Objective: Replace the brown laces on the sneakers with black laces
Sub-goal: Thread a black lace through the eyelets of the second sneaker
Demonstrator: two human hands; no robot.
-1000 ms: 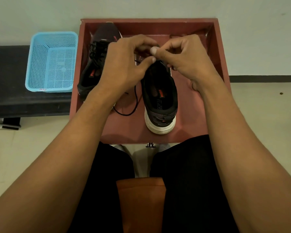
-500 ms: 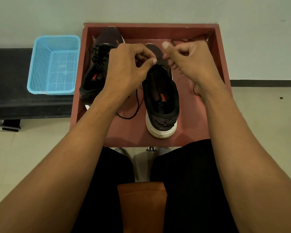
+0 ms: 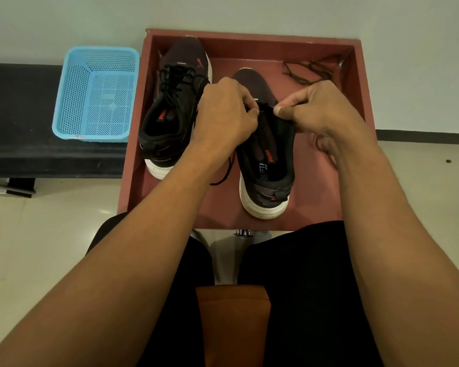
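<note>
Black lace [image 3: 224,178] trails left of the shoe [image 3: 269,165], whose toe points away. Left hand [image 3: 223,115] pinches the lace; right hand [image 3: 321,112] pinches the shoe.

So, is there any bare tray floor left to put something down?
Bare tray floor lies between the middle sneaker and the right wall, near side, though the right hand and forearm hang over part of it. The near left corner is narrower, edged by the loose black lace. Crowded: left sneaker at far left, brown laces far right, left hand mid-tray.
</note>
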